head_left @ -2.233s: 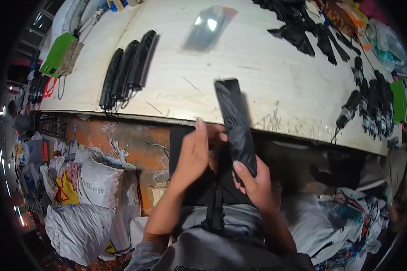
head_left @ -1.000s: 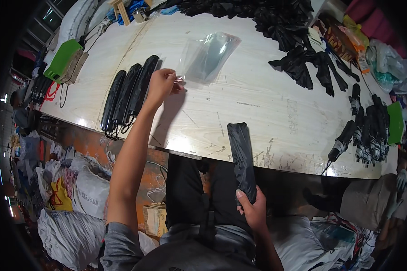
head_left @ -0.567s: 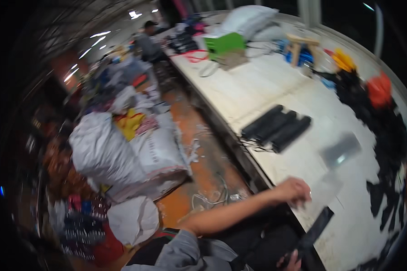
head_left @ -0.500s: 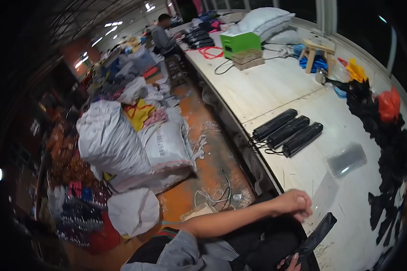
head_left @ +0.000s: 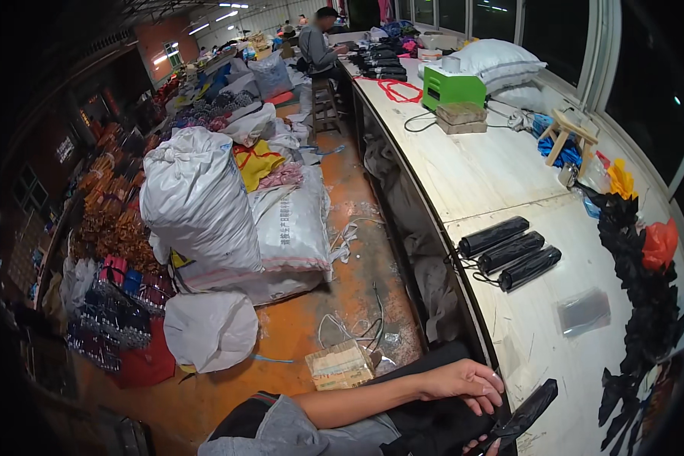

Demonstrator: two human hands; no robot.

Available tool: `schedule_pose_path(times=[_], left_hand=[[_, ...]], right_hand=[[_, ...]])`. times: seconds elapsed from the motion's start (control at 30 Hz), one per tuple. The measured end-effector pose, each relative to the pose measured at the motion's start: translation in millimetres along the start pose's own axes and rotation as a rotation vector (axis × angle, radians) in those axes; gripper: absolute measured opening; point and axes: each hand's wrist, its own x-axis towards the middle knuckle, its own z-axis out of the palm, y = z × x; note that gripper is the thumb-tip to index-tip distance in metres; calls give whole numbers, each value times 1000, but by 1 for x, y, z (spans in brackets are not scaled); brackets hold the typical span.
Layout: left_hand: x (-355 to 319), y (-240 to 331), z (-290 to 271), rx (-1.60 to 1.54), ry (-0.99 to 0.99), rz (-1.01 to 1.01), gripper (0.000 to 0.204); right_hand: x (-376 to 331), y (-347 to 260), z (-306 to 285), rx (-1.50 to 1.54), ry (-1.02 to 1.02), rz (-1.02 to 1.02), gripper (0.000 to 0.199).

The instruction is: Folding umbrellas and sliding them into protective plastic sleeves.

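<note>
At the lower edge my right hand (head_left: 485, 446), mostly cut off, grips the lower end of a folded umbrella (head_left: 530, 414) in a black cover. The umbrella slants up and to the right over the table's near edge. Just above and left of it hovers my left hand (head_left: 463, 382), its fingers bent and closed together; anything thin between them cannot be made out. Three more black folded umbrellas (head_left: 511, 253) lie side by side on the table (head_left: 501, 182), their wrist loops toward the left edge. To their right is a flat clear plastic packet (head_left: 583, 312).
Black cloth scraps (head_left: 623, 304) and a red plastic bag (head_left: 660, 245) line the table's right side. Farther back stand a green box (head_left: 450, 89), bricks (head_left: 461, 118) and a small wooden stool (head_left: 568, 137). White sacks (head_left: 197, 197) fill the floor at left. Another person (head_left: 317, 45) works far off.
My left hand has drawn back left from the clear film it reached toward, closer to the umbrella. The right hand keeps its hold. The whole view has shifted.
</note>
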Motion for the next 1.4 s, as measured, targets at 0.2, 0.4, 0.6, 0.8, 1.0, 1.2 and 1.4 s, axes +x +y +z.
schedule_pose_path(times=[0.2,0.4,0.6,0.8,1.0,1.2,1.4], left_hand=[[-3,20,2,56,-20,131,32],[-6,31,0,18,39,167,36],[3,44,-2,68,125,193,36],[21,60,14,258,148,308,35],[38,77,22,152,234,423,35],[31,85,39,286,492,470,28],[37,73,28,265,423,407,26]], right_hand=[[-11,-45,65,-33,252,311,25],[-16,-45,44,-20,-265,155,28],[-33,-81,50,-193,-250,179,41],[-64,-85,67,-659,-15,-271,61],[-67,-74,60,-980,-11,-531,55],[-75,-94,77,-988,-63,-333,68],[-72,-99,75,-1006,-56,-335,64]])
